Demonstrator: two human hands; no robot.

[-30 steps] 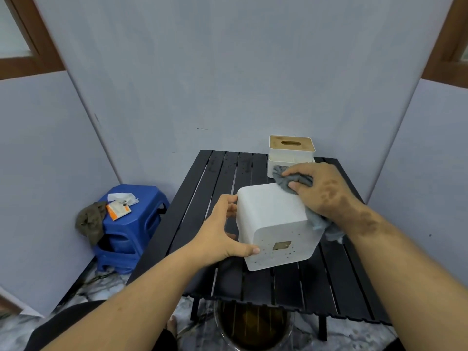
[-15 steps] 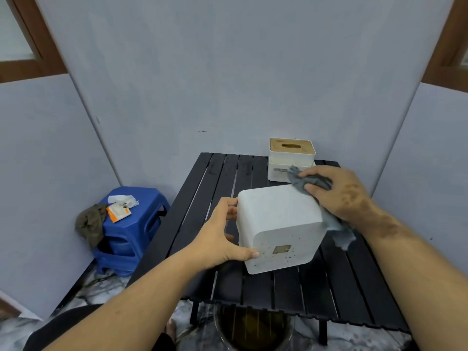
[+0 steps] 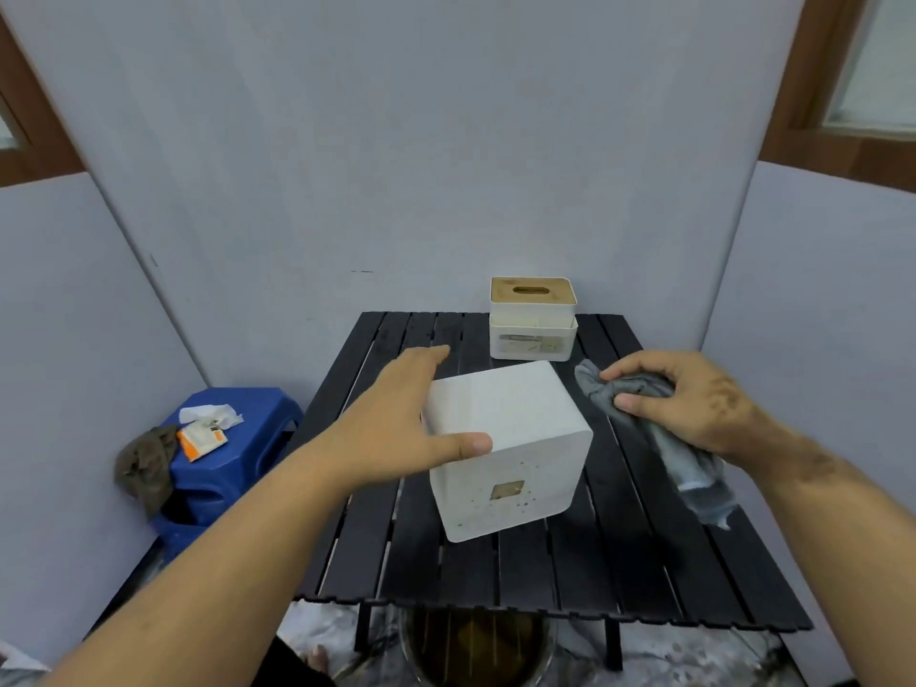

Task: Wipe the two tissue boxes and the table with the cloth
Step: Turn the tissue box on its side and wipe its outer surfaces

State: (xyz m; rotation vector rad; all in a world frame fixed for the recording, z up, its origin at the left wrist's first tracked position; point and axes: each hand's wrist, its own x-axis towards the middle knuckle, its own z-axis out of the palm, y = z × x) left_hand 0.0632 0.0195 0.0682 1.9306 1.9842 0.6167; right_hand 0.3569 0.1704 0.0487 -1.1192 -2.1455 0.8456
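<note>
Head view looks down on a black slatted table with gray walls around it. Near the middle of the table sits a white tissue box, turned a bit so one corner points toward the person. Its front face has a small tan square and some little dark spots. The left hand comes in from 7 o'clock and rests on the left side of this box. Its fingers are straight and reach along the box's far-left edge toward 12 o'clock, and the thumb lies flat across the top near the front edge. The hand looks wide, not curled tight. At 12 o'clock from this box, at the far edge of the table, stands a second tissue box, white with a wooden lid and a slot on top. The two boxes are very close, and whether they touch cannot be told. The right hand is at 3 o'clock from the near box, just beside it. Its fingers and thumb are curled round a gray cloth, holding it in a bunch. One end of the cloth pokes out toward the near box, and the other end hangs down from the hand onto the table. Off the table at 9 o'clock is a blue stool with some paper packets and a brown rag on it.
</note>
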